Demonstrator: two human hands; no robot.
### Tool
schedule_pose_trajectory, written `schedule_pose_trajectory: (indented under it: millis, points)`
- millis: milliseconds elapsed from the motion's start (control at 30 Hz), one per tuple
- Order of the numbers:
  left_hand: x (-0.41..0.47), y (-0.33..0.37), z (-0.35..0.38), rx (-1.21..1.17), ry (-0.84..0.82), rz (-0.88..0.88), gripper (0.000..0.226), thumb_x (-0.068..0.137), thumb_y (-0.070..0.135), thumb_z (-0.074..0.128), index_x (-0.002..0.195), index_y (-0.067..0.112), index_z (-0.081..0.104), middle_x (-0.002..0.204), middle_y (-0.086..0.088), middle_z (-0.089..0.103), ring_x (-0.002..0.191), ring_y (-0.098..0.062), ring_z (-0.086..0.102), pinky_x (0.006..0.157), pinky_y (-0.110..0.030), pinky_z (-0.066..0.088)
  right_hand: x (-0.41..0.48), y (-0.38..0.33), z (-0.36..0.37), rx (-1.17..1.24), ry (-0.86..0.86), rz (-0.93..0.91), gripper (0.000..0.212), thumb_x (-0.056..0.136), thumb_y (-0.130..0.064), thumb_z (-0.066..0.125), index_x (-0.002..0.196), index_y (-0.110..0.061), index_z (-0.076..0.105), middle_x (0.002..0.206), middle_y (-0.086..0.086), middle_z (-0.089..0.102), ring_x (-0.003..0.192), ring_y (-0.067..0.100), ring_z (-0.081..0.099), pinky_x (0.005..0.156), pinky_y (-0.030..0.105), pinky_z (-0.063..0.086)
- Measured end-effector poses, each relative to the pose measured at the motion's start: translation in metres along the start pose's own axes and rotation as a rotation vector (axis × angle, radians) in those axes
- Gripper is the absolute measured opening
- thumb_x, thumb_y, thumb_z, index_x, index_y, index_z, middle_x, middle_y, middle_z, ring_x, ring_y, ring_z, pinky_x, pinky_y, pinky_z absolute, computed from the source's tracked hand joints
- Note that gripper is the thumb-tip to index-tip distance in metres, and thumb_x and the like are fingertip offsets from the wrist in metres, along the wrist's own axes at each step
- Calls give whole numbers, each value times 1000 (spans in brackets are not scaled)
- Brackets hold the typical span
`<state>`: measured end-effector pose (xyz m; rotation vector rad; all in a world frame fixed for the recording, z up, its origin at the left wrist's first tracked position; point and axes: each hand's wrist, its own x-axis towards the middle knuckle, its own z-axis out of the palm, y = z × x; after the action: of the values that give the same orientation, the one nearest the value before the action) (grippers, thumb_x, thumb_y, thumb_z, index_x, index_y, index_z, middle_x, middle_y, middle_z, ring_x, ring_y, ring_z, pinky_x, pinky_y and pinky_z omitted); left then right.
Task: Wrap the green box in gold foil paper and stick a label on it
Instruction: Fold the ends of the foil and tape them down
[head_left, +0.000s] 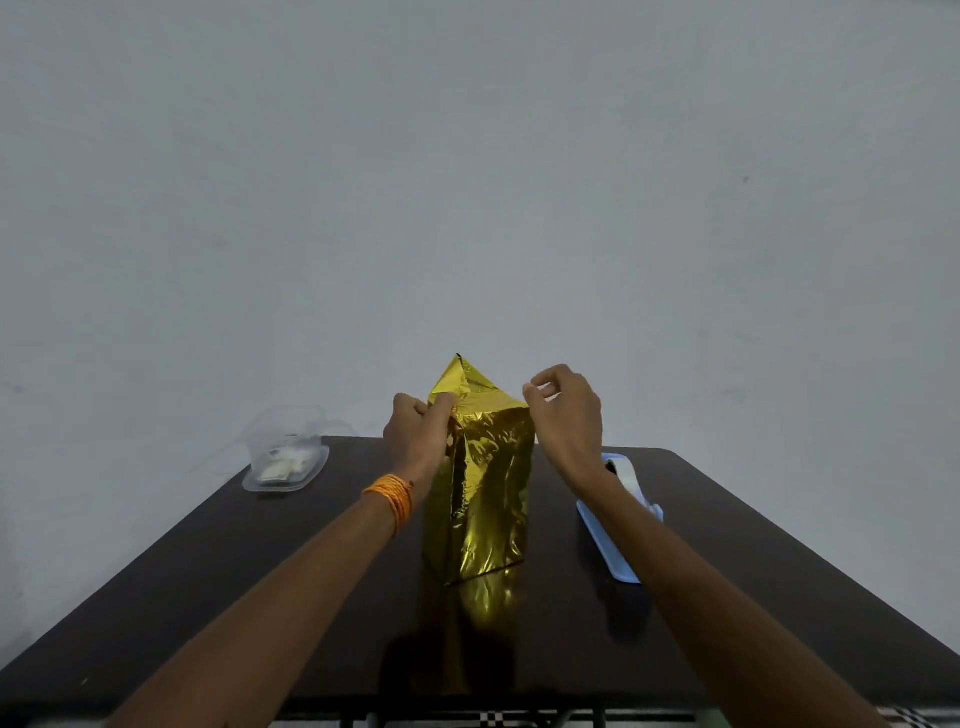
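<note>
A tall box (483, 493) stands upright in the middle of the dark table (260, 597), fully covered in gold foil paper; no green shows. Loose foil rises to a peak (462, 376) above its top. My left hand (418, 431) pinches the foil at the upper left edge of the box. My right hand (566, 410) hovers just right of the top with thumb and forefinger pinched together; whether something thin, such as tape, is between them I cannot tell. No label is visible on the box.
A clear plastic container (285, 462) with small white and yellowish pieces inside sits at the table's back left. A blue tape dispenser (618, 499) with a white roll lies at the right, partly under my right forearm. A plain wall is behind.
</note>
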<state>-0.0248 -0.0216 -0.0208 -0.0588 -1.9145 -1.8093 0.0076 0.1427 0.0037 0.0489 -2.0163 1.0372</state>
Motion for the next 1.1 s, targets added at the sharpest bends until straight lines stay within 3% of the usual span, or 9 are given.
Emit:
schedule_pose_trajectory:
  millis: [200, 300, 400, 567, 733, 867, 967, 1033, 1100]
  points:
    - [-7, 6, -1, 159, 44, 20, 40, 85, 49, 62, 90, 12, 46, 78, 1, 51, 70, -18, 52, 58, -32, 39, -21, -36, 11, -93, -291, -60, 21, 86, -39, 62, 97, -22, 67, 105, 1, 57, 88, 11, 58, 73, 31, 47]
    - [-7, 4, -11, 145, -45, 40, 43, 86, 52, 62, 81, 12, 48, 73, -1, 51, 67, -17, 50, 58, -32, 38, -21, -39, 6, -90, -336, -30, 24, 84, -39, 62, 96, -19, 68, 110, 4, 57, 92, 13, 57, 74, 29, 42]
    - [-7, 6, -19, 149, -113, 102, 44, 87, 51, 63, 72, 13, 47, 67, -2, 49, 64, -17, 49, 60, -35, 39, -19, -39, 2, -116, -393, -14, 36, 82, -44, 67, 103, -15, 65, 111, 2, 54, 96, 15, 56, 78, 30, 47]
    - [-16, 12, -18, 62, -223, 102, 43, 91, 46, 62, 71, 8, 60, 70, -7, 62, 68, -20, 61, 68, -44, 56, -24, -36, 1, -186, -352, -34, 56, 71, -57, 76, 105, -17, 58, 107, -1, 52, 92, 15, 57, 77, 36, 54]
    - [-24, 20, -24, 1, -323, 130, 45, 97, 47, 52, 73, 10, 64, 69, -3, 64, 70, -17, 63, 62, -28, 54, -22, -34, -2, -280, -307, -17, 67, 62, -71, 73, 102, -20, 59, 101, -3, 55, 97, 19, 55, 77, 39, 53]
    - [-26, 25, -30, -13, -430, 99, 45, 98, 51, 47, 80, 15, 69, 76, -2, 67, 78, -18, 66, 69, -31, 55, -26, -35, -2, -372, -267, -21, 75, 66, -73, 70, 114, -16, 62, 114, 4, 52, 111, 22, 48, 86, 43, 51]
    - [-30, 26, -33, 61, -366, 186, 41, 100, 44, 48, 79, 16, 71, 75, 0, 69, 77, -10, 66, 71, -24, 53, -28, -33, 2, -343, -238, -23, 75, 68, -71, 72, 118, -15, 63, 118, 6, 50, 115, 23, 46, 85, 40, 51]
    - [-32, 22, -36, 90, -289, 284, 34, 99, 27, 52, 76, 14, 73, 72, 2, 69, 73, -2, 65, 66, -18, 50, -26, -29, 5, -289, -248, -23, 77, 64, -71, 75, 117, -15, 66, 115, 6, 53, 109, 22, 52, 81, 41, 54]
    - [-28, 16, -38, 109, -196, 368, 24, 93, 14, 57, 75, 13, 71, 75, 0, 70, 76, -6, 65, 67, -24, 51, -22, -26, 1, -226, -272, -14, 71, 64, -57, 83, 120, -16, 65, 115, 4, 56, 106, 22, 58, 78, 37, 55]
